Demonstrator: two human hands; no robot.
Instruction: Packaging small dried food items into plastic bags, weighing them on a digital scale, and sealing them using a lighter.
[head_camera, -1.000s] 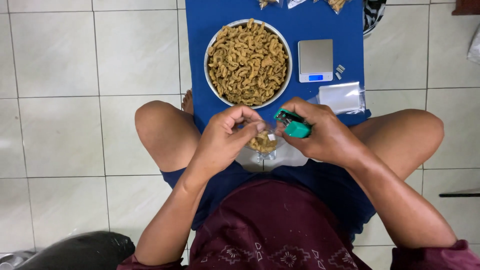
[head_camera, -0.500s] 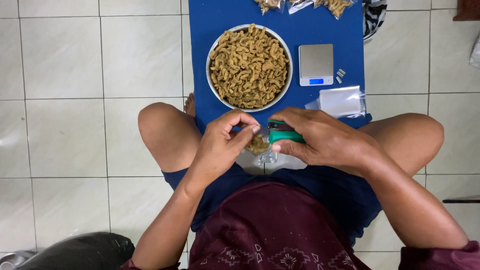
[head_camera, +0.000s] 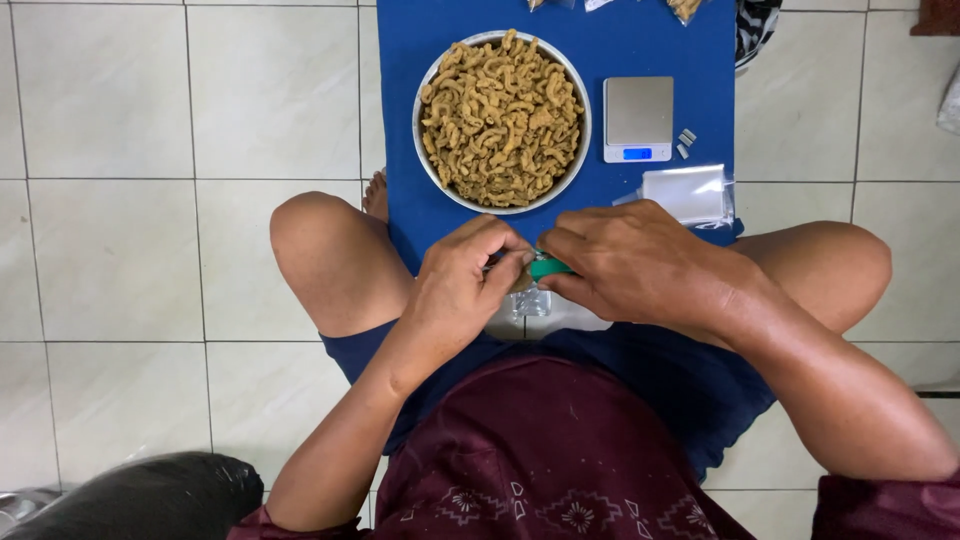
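I sit cross-legged on a tiled floor and look down at my lap. My left hand (head_camera: 468, 272) pinches the top of a small clear plastic bag (head_camera: 532, 300) that holds a few fried snack pieces. My right hand (head_camera: 640, 262) grips a small green tool (head_camera: 549, 267), probably a stapler, pressed against the bag's top. Both hands meet just below the near edge of a blue mat (head_camera: 400, 120). Most of the bag is hidden under my fingers.
On the blue mat stand a round metal bowl (head_camera: 580, 150) heaped with curly brown snacks, a small silver digital scale (head_camera: 638, 117) and a stack of empty clear bags (head_camera: 688, 192). More filled bags peek in at the top edge. A dark object (head_camera: 150, 495) lies bottom left.
My right hand has turned over and lowered, so it now covers most of the green tool. The bag has sunk between my hands and shows less.
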